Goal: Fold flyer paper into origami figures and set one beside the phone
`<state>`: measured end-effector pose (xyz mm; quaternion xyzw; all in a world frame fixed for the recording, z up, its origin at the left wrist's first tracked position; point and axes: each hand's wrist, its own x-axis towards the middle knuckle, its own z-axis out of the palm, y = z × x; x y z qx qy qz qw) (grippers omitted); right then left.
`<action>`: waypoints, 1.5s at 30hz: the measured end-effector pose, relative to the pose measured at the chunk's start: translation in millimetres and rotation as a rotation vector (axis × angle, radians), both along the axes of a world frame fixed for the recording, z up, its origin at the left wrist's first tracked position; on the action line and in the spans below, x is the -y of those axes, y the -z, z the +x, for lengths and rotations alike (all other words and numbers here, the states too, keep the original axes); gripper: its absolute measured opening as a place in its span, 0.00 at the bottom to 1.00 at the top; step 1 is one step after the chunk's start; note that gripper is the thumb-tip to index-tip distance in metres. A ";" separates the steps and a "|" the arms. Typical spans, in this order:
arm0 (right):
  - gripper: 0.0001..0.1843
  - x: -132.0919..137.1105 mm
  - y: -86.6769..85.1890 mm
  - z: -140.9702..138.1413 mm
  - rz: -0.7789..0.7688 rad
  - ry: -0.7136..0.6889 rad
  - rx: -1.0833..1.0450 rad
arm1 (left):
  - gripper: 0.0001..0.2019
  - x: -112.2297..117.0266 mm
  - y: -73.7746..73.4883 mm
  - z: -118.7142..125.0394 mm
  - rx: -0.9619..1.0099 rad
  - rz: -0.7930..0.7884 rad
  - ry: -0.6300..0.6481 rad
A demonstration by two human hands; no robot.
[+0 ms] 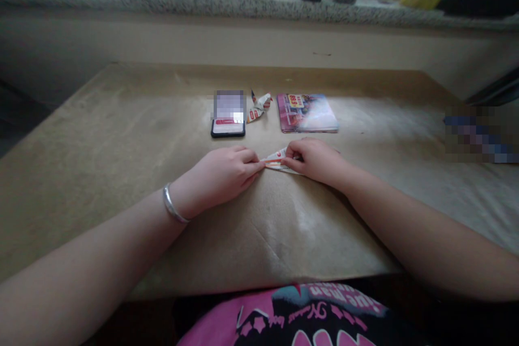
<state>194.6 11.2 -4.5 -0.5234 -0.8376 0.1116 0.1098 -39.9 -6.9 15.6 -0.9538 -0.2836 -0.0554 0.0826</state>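
A small folded piece of printed paper [278, 159] lies on the brown table [121, 135] between my two hands. My left hand [221, 175], with a silver bangle on the wrist, pinches the paper's left tip with curled fingers. My right hand [314, 159] presses down on its right part, fingers closed over it and hiding most of it. Beyond the hands lie a finished folded paper figure [258, 107], a phone [228, 114] and a stack of printed paper sheets [307, 112].
A stone window ledge [227, 5] at the back carries bottles, jars and other items. A blurred object [480, 135] sits at the table's right edge. My pink and black shirt [300, 316] shows at the bottom.
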 end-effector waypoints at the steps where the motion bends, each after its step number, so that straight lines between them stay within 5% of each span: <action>1: 0.12 0.2 0.0 0.0 0.000 0.002 0.004 | 0.16 0.0 -0.2 -0.2 -0.006 0.000 -0.006; 22: 0.11 1.0 -1.2 -0.9 -0.015 0.001 -0.023 | 0.17 0.2 1.7 1.1 -0.024 0.086 -0.019; 45: 0.12 5.0 -2.7 0.9 -0.026 0.011 -0.010 | 0.14 -3.0 -8.4 -7.1 -0.012 -0.030 -0.072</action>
